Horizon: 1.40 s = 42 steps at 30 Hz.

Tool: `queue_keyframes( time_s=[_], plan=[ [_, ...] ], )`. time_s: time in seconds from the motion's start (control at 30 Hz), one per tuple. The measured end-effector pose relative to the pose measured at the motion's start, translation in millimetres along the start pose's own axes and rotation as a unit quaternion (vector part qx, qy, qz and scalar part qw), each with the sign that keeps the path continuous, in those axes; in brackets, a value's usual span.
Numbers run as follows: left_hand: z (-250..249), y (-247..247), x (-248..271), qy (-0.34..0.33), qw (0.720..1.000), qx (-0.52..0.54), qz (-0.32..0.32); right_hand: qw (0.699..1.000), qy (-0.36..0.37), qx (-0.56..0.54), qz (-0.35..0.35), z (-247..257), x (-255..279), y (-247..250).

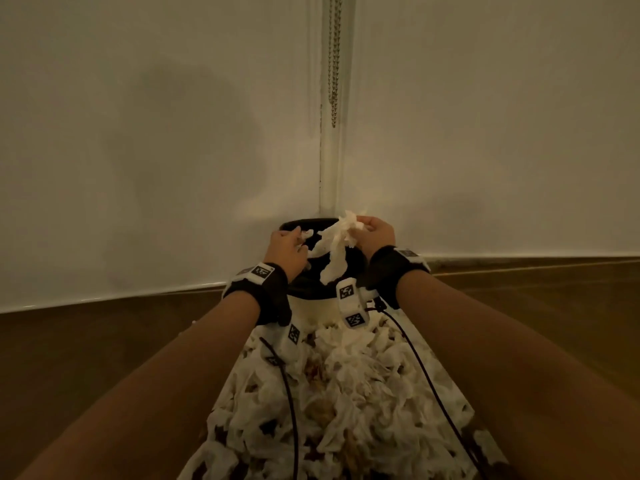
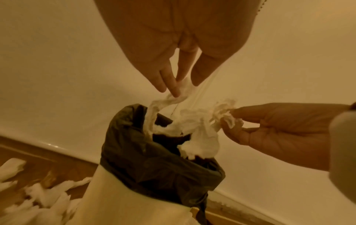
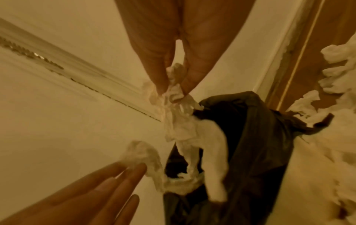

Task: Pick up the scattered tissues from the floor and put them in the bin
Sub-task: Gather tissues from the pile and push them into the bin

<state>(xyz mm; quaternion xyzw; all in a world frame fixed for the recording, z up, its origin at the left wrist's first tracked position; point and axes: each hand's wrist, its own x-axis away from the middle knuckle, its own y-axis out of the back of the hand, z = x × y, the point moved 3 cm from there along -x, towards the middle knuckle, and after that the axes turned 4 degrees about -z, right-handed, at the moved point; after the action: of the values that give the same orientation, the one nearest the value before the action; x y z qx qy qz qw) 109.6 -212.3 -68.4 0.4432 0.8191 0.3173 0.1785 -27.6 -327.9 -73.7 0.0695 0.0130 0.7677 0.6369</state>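
Observation:
A white bin with a black liner (image 1: 301,224) (image 2: 146,164) (image 3: 260,137) stands in the room's corner. Both hands hover over its mouth. My right hand (image 1: 360,225) (image 3: 173,91) (image 2: 229,118) pinches a crumpled white tissue (image 1: 334,245) (image 3: 190,134) (image 2: 200,121), which dangles into the opening. My left hand (image 1: 304,235) (image 2: 185,88) pinches a thinner tissue strand (image 2: 167,100) (image 3: 142,153) between thumb and nearly straight fingers; the strand trails down to the rim. A heap of scattered tissues (image 1: 346,393) (image 2: 38,197) (image 3: 337,144) covers the floor in front of the bin.
White walls or blinds meet behind the bin, with a bead chain (image 1: 334,64) hanging in the corner. Brown wooden floor (image 1: 86,341) lies either side of the heap. Black cables (image 1: 291,410) run from my wrists back across the tissues.

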Motion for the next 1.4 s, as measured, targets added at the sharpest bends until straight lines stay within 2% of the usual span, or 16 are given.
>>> queue_keyframes(
  time_s=[0.1, 0.17, 0.3, 0.4, 0.53, 0.73, 0.87, 0.97, 1.1, 1.17, 1.23, 1.3, 1.4],
  plan=[
    [14, -10, -1, 0.028, 0.993, 0.101, 0.050, 0.997, 0.009, 0.050, 0.058, -16, -3, -10],
    [21, -13, 0, 0.039, 0.989, 0.136, 0.045, 0.993, 0.011, 0.088, 0.075, -24, -3, -9],
    [22, -15, 9, 0.019, 0.989, 0.147, 0.002, 0.996, -0.017, 0.064, 0.052, -36, -2, 7],
    [17, -23, 25, -0.003, 0.989, 0.145, -0.001, 0.998, -0.040, 0.031, 0.031, -43, 14, 23],
    [18, -46, 53, 0.001, 0.997, 0.059, 0.043, 0.995, -0.057, 0.082, 0.029, -66, 42, 46],
    [46, -98, 100, 0.057, 0.991, -0.022, 0.122, 0.978, -0.113, 0.171, 0.049, -125, 85, 76],
    [71, -125, 115, 0.028, 0.976, -0.138, 0.166, 0.962, -0.131, 0.228, 0.071, -157, 102, 90],
    [83, -139, 122, 0.004, 0.962, -0.212, 0.171, 0.943, -0.112, 0.300, 0.095, -169, 108, 93],
    [88, -151, 127, -0.026, 0.957, -0.264, 0.116, 0.914, -0.059, 0.383, 0.119, -181, 112, 88],
    [87, -156, 127, -0.063, 0.957, -0.268, 0.089, 0.915, -0.051, 0.387, 0.100, -187, 111, 90],
    [83, -162, 124, -0.127, 0.941, -0.300, 0.087, 0.918, -0.038, 0.391, 0.055, -190, 108, 95],
    [81, -169, 121, -0.171, 0.911, -0.353, 0.129, 0.918, -0.030, 0.396, 0.006, -191, 104, 103],
    [87, -177, 114, -0.154, 0.874, -0.408, 0.212, 0.913, -0.017, 0.405, -0.048, -191, 101, 119]
  ],
)
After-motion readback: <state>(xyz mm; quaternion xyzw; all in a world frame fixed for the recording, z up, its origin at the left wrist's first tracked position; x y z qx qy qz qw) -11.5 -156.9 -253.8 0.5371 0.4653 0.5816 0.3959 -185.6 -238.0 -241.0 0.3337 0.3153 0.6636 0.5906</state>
